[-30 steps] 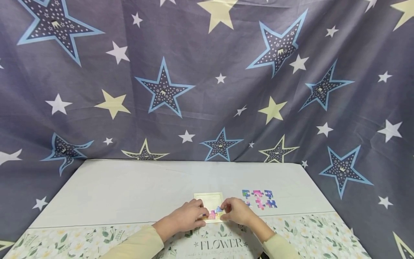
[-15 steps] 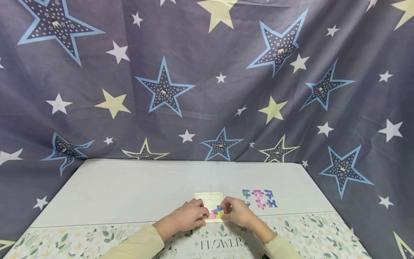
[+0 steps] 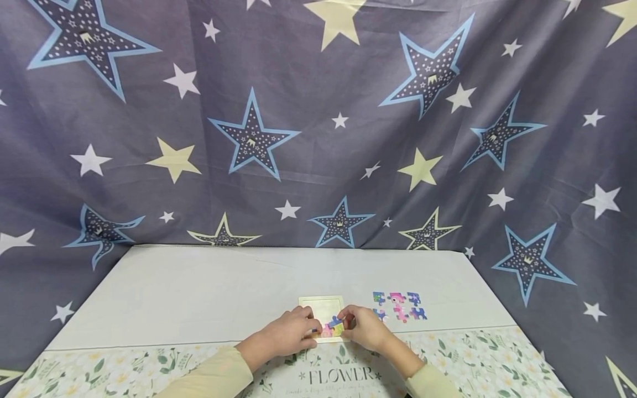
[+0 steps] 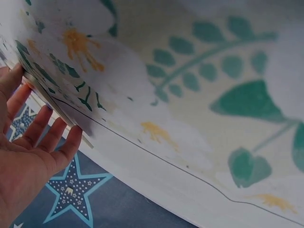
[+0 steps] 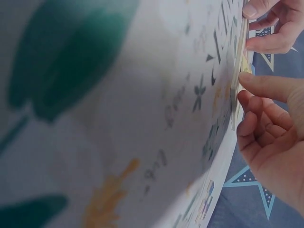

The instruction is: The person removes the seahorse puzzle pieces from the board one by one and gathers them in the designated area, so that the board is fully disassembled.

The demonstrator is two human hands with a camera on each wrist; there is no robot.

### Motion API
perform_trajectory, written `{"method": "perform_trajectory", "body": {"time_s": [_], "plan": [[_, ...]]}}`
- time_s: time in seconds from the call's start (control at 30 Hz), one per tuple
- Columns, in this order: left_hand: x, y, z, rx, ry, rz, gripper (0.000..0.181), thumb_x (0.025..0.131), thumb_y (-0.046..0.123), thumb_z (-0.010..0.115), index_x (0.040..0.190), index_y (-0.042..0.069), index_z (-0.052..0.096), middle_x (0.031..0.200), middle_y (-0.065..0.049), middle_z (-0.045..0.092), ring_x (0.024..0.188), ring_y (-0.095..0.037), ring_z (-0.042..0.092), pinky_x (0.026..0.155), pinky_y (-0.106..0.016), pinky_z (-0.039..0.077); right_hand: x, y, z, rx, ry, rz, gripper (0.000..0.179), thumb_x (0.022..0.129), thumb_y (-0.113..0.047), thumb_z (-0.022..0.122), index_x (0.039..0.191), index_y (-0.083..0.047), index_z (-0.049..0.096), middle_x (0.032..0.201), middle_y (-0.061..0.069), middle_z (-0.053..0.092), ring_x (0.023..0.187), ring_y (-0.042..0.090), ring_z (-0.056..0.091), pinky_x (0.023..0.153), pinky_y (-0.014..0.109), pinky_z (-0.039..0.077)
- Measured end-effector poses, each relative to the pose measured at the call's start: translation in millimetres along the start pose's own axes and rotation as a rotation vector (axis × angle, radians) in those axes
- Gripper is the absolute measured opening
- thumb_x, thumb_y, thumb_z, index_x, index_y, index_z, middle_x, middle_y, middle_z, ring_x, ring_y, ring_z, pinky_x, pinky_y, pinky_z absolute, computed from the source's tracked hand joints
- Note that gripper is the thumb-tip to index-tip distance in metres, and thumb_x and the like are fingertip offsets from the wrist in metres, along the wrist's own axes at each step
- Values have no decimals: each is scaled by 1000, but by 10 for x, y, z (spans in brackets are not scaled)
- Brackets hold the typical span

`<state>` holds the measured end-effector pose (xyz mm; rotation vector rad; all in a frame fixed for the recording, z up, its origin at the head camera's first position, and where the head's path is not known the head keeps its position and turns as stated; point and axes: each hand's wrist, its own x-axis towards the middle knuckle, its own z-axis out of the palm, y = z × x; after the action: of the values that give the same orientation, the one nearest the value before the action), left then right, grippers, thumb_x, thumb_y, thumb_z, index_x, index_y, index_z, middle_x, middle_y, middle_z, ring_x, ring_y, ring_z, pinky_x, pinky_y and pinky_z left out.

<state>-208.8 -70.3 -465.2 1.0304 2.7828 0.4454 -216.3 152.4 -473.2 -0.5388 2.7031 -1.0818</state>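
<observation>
A small pale square puzzle tray point(image 3: 320, 298) lies in front of me, its upper part bare. Along its near edge sit a pink jigsaw piece point(image 3: 326, 330) and a yellow-and-blue jigsaw piece point(image 3: 338, 329). My left hand point(image 3: 288, 333) grips the tray's left side, its fingertips over the rim and hiding the lower left corner. At the lower right corner, my right hand point(image 3: 369, 328) pinches the yellow-and-blue piece between thumb and curled fingers. In the right wrist view, the right thumb point(image 5: 266, 88) lies right at the tray's edge.
Several loose pink and blue jigsaw pieces point(image 3: 398, 298) lie in two rows right of the tray. The white table point(image 3: 209, 293) has a flower-printed cloth point(image 3: 473, 354) along its near side. A star-patterned curtain point(image 3: 269, 193) hangs behind and beside it.
The yellow-and-blue piece has tilted and turned slightly under my right fingers, its pale glare gone and its colours plainer. My left hand stays at the tray; the loose pieces have not moved.
</observation>
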Motion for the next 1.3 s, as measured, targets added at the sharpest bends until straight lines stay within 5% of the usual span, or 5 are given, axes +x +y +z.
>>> {"method": "perform_trajectory", "body": {"time_s": [0.7,1.3], "plan": [[3,17,9,14,7,-10,24,85,38,64,106,27,66,97,8,51,83,-4,41,70,-25,41,-58,10,-86,3,28,27,30,76,-5,72,104,-3,61,75,-2,56,60,7,49,50,20,43],[0,13,6,13,11,-6,24,85,37,64,107,26,65,98,8,51,84,-4,40,71,-25,41,-207,232,-314,-82,91,11,28,78,-10,72,104,-4,62,75,-3,56,59,6,47,50,20,41]]}}
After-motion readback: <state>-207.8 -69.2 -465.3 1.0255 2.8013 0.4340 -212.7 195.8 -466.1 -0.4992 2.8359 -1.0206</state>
